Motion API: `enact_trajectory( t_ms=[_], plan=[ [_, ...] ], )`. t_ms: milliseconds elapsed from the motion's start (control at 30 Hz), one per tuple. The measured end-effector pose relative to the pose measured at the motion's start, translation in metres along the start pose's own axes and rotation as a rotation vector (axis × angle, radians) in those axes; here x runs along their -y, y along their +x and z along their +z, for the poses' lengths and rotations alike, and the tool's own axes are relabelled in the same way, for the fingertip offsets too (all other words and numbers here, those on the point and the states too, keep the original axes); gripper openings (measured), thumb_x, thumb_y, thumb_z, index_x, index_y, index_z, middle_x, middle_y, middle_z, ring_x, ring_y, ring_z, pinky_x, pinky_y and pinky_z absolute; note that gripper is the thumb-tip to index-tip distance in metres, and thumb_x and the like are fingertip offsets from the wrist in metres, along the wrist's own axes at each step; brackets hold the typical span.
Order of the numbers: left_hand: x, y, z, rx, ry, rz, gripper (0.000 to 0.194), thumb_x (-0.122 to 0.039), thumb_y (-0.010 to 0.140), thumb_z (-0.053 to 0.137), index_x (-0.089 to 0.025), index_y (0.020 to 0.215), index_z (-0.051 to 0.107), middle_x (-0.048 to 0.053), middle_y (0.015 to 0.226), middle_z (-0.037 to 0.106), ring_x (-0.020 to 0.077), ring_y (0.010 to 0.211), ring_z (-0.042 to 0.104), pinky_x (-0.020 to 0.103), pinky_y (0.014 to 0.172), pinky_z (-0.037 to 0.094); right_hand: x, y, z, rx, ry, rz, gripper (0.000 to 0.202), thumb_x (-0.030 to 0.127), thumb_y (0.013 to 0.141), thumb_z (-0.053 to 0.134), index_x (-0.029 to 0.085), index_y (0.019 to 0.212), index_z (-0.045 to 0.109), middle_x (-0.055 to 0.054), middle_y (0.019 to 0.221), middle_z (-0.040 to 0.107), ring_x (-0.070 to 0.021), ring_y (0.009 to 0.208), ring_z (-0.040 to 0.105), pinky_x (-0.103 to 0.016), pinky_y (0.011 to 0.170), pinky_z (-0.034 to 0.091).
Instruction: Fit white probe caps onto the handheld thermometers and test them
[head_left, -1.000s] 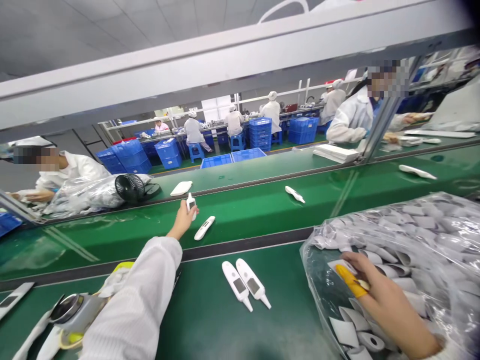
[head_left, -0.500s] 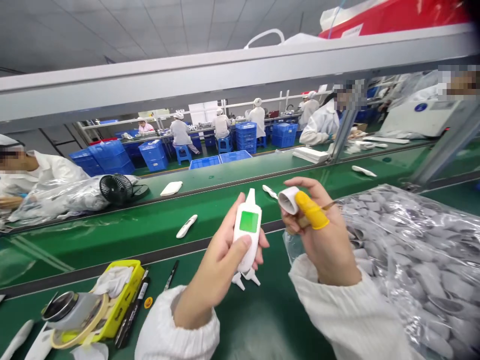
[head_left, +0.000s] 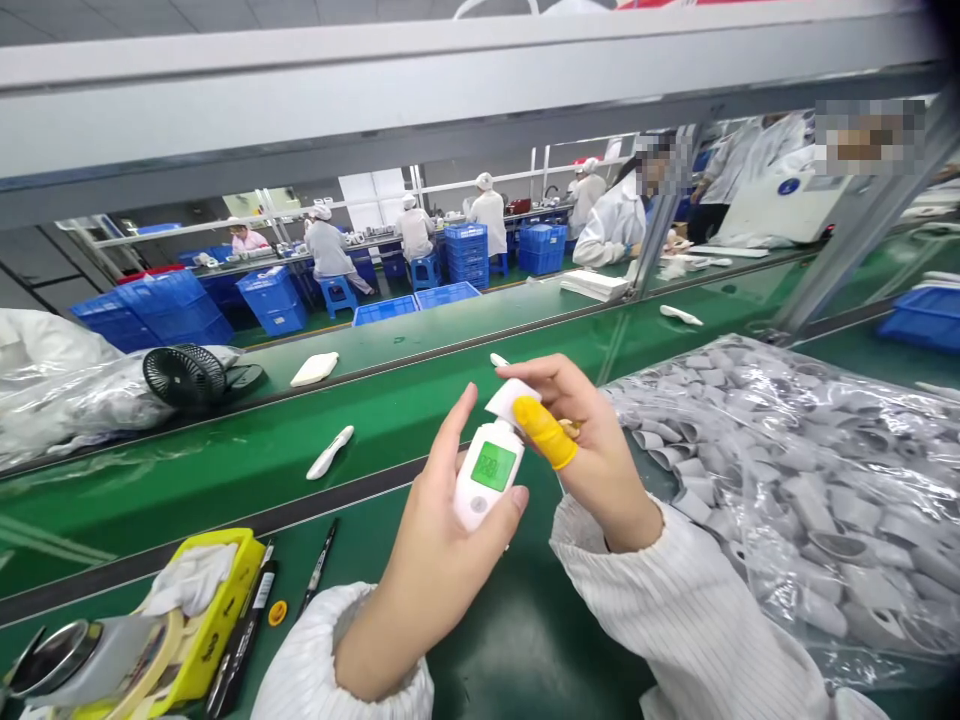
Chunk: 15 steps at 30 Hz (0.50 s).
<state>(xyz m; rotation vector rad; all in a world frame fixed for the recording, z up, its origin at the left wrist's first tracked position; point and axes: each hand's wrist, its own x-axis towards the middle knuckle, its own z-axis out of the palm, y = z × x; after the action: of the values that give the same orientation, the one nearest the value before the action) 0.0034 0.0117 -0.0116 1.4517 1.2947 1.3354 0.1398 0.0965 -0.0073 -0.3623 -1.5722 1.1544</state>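
Observation:
My left hand (head_left: 446, 535) is wrapped round a white ear thermometer (head_left: 474, 492), whose small screen glows green with digits on it. In my right hand (head_left: 585, 440), which wears a yellow finger cot (head_left: 545, 432), a white cap (head_left: 507, 398) is pinched between thumb and fingers. The cap sits over the thermometer's tip, so the tip itself is hidden. Whether the cap is fully seated I cannot tell. To the right lies a clear plastic bag (head_left: 750, 400) full of similar grey-white caps (head_left: 840, 500).
A yellow tray (head_left: 217, 610) with a white cloth stands at the lower left, beside black markers (head_left: 244, 640) and an orange ring (head_left: 277, 612). White thermometers (head_left: 330, 453) lie on the green belt (head_left: 397, 425). A black fan (head_left: 184, 375) stands at left; several co-workers sit beyond.
My right hand has moved left and brought the cap onto the thermometer's tip. The screen, plain green before, now shows digits. My left thumb has slid off the button. The head view has shifted.

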Motion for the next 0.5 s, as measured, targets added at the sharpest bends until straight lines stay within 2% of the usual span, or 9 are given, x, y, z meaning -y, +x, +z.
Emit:
enact_trajectory(
  t_ms=[100,167,233,333,433,500],
  plan=[
    [0.0,0.0,0.0,-0.007,0.021,-0.005,0.075,-0.031,0.088,0.069,-0.043,0.152,0.033,0.001,0.1,0.068,0.0106,0.054,0.051,0.024,0.047,0.048,-0.004,0.001,0.003,0.046,0.063,0.022,0.02,0.035,0.092,0.066,0.026,0.11,0.064,0.003,0.082,0.059,-0.0072,0.061,0.055,-0.016,0.05,0.044],
    [-0.001,0.0,0.0,-0.013,0.035,-0.017,0.075,-0.032,0.088,0.069,-0.044,0.152,0.032,0.001,0.103,0.068,0.0103,0.055,0.052,0.024,0.048,0.049,-0.005,0.001,0.006,0.006,0.066,0.01,0.02,0.035,0.092,0.066,0.027,0.11,0.063,0.003,0.082,0.059,-0.0076,0.062,0.055,-0.017,0.05,0.044],
    [-0.001,0.0,0.001,-0.015,0.035,-0.033,0.074,-0.032,0.089,0.068,-0.045,0.152,0.031,0.0,0.104,0.069,0.01,0.055,0.053,0.024,0.048,0.049,-0.004,0.001,0.008,-0.036,-0.007,-0.022,0.018,0.033,0.092,0.065,0.026,0.108,0.063,0.001,0.086,0.06,-0.009,0.067,0.057,-0.018,0.053,0.045],
    [0.0,0.002,0.001,0.014,0.002,-0.054,0.073,-0.036,0.091,0.066,-0.042,0.154,0.028,-0.001,0.094,0.069,0.0106,0.052,0.055,0.023,0.045,0.047,-0.003,-0.001,0.01,-0.024,-0.128,-0.051,0.016,0.034,0.092,0.064,0.024,0.105,0.064,0.0,0.088,0.06,-0.011,0.069,0.055,-0.021,0.055,0.045],
    [0.002,0.005,0.001,0.018,0.02,-0.034,0.079,-0.043,0.089,0.068,-0.039,0.154,0.023,0.0,0.092,0.068,0.0126,0.052,0.057,0.025,0.046,0.047,-0.003,-0.002,0.012,-0.064,-0.151,-0.056,0.018,0.035,0.093,0.062,0.024,0.107,0.064,-0.001,0.087,0.06,-0.0123,0.068,0.056,-0.024,0.056,0.047],
    [0.003,0.007,0.001,-0.025,0.128,-0.008,0.068,-0.046,0.088,0.068,-0.033,0.145,0.033,0.0,0.091,0.068,0.0144,0.056,0.059,0.026,0.049,0.046,-0.003,-0.003,0.012,-0.101,-0.165,-0.051,0.02,0.036,0.093,0.062,0.024,0.109,0.064,-0.001,0.088,0.06,-0.0134,0.07,0.058,-0.025,0.059,0.049]
  ],
)
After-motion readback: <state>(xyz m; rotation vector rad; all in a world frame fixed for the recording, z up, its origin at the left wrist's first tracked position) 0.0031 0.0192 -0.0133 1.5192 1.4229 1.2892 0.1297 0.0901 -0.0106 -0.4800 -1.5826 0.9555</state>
